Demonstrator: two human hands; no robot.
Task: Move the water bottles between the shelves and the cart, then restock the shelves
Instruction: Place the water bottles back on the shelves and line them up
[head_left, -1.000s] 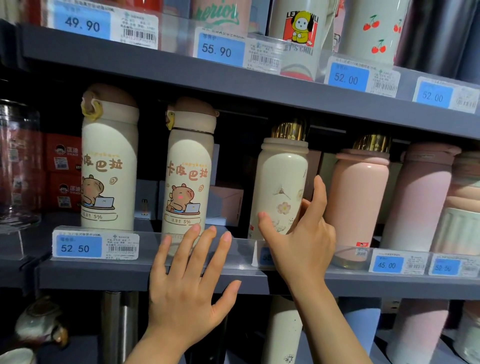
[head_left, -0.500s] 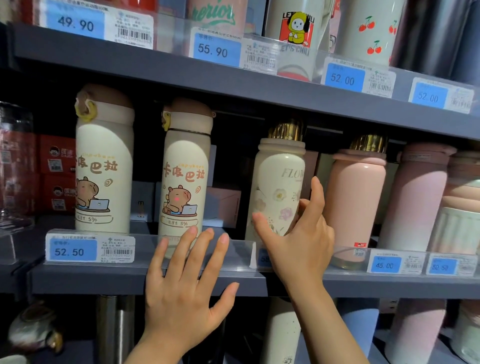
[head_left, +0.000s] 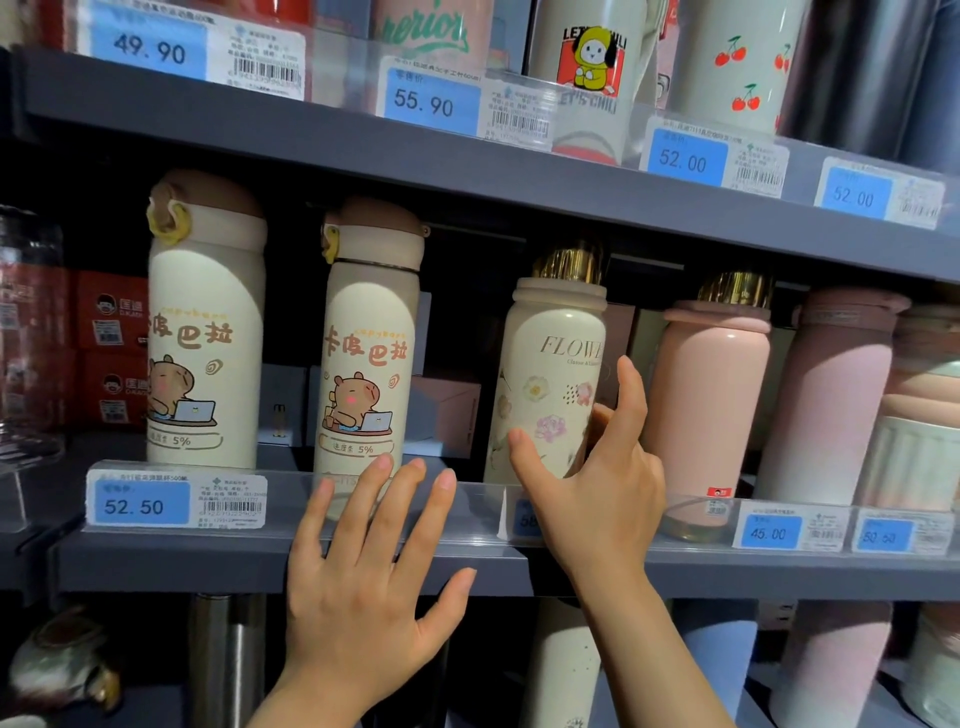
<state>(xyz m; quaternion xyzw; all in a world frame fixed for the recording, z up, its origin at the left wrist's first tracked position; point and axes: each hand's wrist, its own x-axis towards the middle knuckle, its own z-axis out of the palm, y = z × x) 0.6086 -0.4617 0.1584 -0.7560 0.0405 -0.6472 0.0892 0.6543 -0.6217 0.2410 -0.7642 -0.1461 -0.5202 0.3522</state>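
— Where is the right hand (head_left: 597, 499)?
— On the cream flower bottle (head_left: 550, 384) that stands upright on the middle shelf (head_left: 208, 561). The thumb presses the bottle's front low down, and the other fingers (head_left: 631, 400) reach round its right side, so they are grasping it near the base. The bottle has a gold cap and the word "FLOWE…" printed across its upper part.
— And the left hand (head_left: 358, 587)?
— Spread flat, fingers straight and released, lying against the clear price strip (head_left: 291, 499) at the shelf's front edge, just below the second capybara bottle (head_left: 366, 338). It holds nothing.
— What else is on that shelf?
— Another capybara bottle (head_left: 202, 322) stands at the left, above a tag reading 52.50. To the right of the flower bottle stands a pink bottle (head_left: 711, 395) with a gold cap, just beside it, then a duller pink one (head_left: 831, 395).
— Above?
— The upper shelf (head_left: 467, 166) carries more cups behind tags of 49.90, 55.90 and 52.00, one cup printed with cherries (head_left: 737, 67).
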